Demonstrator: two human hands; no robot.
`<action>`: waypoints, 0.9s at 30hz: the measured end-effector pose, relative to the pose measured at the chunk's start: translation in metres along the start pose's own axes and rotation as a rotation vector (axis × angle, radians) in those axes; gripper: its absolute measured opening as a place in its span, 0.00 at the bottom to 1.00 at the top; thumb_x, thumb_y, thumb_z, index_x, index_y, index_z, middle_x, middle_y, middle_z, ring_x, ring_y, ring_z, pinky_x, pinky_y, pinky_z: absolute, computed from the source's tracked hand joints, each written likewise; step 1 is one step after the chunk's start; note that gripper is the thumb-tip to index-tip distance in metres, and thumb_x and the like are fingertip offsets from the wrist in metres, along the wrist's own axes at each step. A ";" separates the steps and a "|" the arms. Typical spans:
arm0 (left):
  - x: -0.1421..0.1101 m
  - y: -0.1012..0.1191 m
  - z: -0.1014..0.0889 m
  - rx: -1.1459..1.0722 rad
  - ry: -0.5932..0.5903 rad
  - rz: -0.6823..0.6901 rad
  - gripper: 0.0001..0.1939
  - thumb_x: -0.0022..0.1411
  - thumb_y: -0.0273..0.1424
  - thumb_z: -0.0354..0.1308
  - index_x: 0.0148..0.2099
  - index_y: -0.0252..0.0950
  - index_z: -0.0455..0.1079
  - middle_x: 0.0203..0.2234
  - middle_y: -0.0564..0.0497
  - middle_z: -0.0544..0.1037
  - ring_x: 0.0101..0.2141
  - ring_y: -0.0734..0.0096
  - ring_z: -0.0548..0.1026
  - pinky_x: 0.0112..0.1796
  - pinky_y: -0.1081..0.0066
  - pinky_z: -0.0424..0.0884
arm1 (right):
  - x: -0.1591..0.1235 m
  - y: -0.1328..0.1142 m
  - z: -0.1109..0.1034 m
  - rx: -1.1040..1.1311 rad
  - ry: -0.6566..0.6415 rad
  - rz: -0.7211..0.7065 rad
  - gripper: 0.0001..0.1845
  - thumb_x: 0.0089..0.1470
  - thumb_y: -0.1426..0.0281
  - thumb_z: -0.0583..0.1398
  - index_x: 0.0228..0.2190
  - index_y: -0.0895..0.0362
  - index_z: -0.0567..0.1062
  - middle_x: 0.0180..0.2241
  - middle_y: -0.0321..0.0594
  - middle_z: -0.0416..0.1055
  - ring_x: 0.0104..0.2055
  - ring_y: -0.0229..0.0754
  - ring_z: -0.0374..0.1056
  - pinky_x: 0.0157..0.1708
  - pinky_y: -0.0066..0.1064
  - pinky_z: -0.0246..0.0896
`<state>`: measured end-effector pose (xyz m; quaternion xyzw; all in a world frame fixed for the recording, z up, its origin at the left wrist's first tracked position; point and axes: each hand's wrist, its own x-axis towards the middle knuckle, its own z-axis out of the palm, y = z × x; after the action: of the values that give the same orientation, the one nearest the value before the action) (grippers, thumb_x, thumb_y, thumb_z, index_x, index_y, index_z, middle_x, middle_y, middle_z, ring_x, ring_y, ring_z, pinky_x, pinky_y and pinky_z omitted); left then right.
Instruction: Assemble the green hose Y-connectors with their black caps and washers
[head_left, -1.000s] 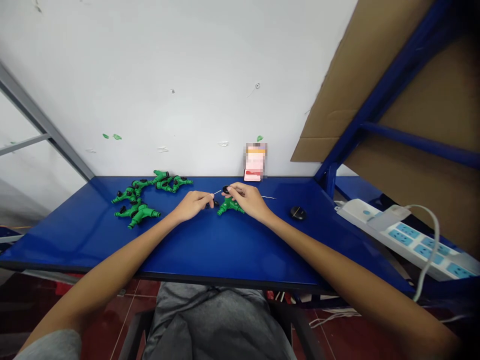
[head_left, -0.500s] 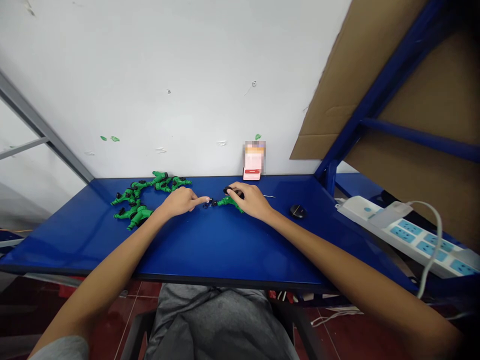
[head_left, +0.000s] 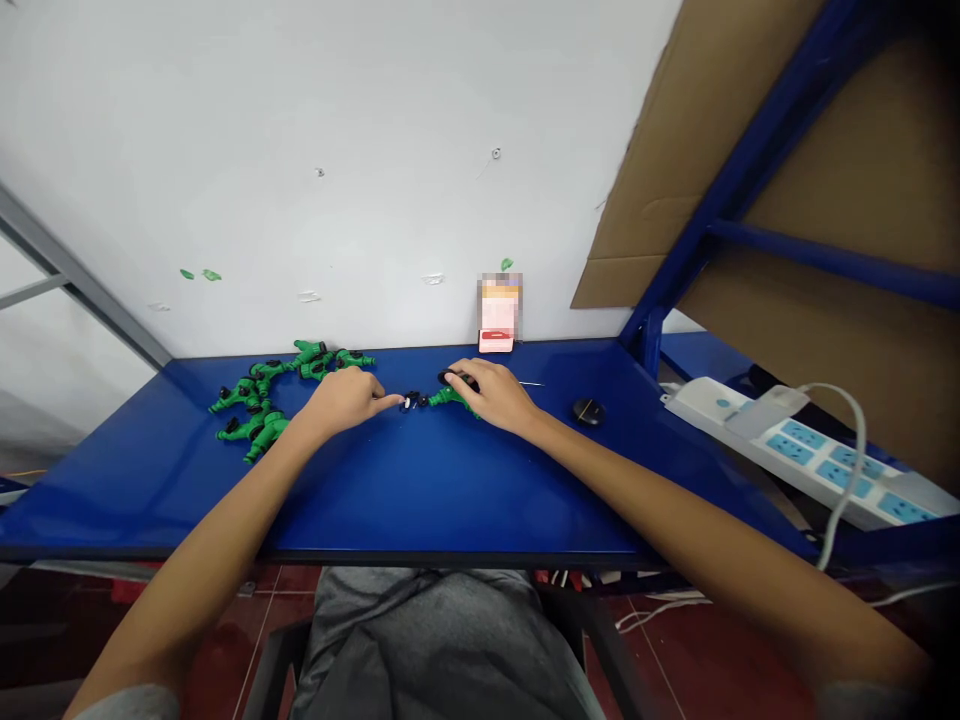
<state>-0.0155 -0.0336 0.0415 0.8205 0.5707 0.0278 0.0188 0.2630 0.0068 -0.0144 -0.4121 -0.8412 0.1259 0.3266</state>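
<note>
While both hands work at mid-counter, left grip stays loose: left hand [head_left: 341,400] has its index finger out, fingertip [head_left: 394,400] just beside a small black-and-white fitting [head_left: 409,401], contact unclear at this resolution. Right grip is closed: right hand [head_left: 491,395] sits over a green plastic hose splitter [head_left: 450,398], fingers [head_left: 459,372] curled round its black end. Splitter lies flat on the blue counter [head_left: 450,490], just right of the small fitting. Thin pale wire [head_left: 531,384] shows just past the right hand, on the counter or held, can't tell. Pile of green hose splitters [head_left: 259,405] sits left of the left hand, near the back edge. Black round part [head_left: 589,411] lies to the right, well apart from the hands. Pixelated packet [head_left: 499,312] stands at the wall behind. White power strip [head_left: 795,450] sits far right, under a blue steel shelf frame [head_left: 780,130] with a cardboard sheet [head_left: 675,160].
</note>
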 end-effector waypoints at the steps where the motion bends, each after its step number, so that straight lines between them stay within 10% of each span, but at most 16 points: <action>1: -0.001 0.001 -0.001 0.039 0.006 -0.007 0.32 0.74 0.52 0.54 0.24 0.36 0.75 0.21 0.43 0.77 0.25 0.58 0.74 0.29 0.65 0.58 | 0.000 0.000 0.000 -0.001 -0.001 0.001 0.15 0.72 0.59 0.57 0.46 0.53 0.81 0.41 0.43 0.81 0.40 0.47 0.76 0.42 0.37 0.66; 12: 0.001 -0.012 0.002 0.012 0.169 -0.025 0.28 0.76 0.49 0.51 0.29 0.37 0.74 0.23 0.44 0.77 0.28 0.57 0.75 0.30 0.66 0.59 | 0.001 -0.001 0.002 0.096 0.033 -0.005 0.13 0.70 0.59 0.60 0.43 0.52 0.82 0.40 0.42 0.81 0.41 0.46 0.75 0.44 0.38 0.66; 18: 0.005 -0.001 0.018 -0.582 0.331 0.152 0.14 0.78 0.37 0.47 0.49 0.36 0.72 0.32 0.51 0.78 0.26 0.71 0.70 0.33 0.71 0.66 | 0.002 -0.010 0.000 0.396 0.007 0.111 0.19 0.68 0.53 0.59 0.39 0.54 0.82 0.35 0.40 0.83 0.33 0.43 0.74 0.38 0.36 0.66; 27: -0.003 0.032 0.032 -0.534 0.490 0.433 0.18 0.73 0.45 0.62 0.57 0.39 0.77 0.39 0.48 0.78 0.27 0.74 0.66 0.31 0.72 0.66 | -0.002 -0.034 -0.005 0.578 -0.207 0.101 0.29 0.66 0.45 0.59 0.30 0.56 0.81 0.30 0.40 0.82 0.26 0.37 0.65 0.31 0.31 0.61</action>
<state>0.0157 -0.0476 0.0118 0.8569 0.3454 0.3725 0.0881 0.2467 -0.0163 0.0051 -0.3286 -0.7777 0.4172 0.3363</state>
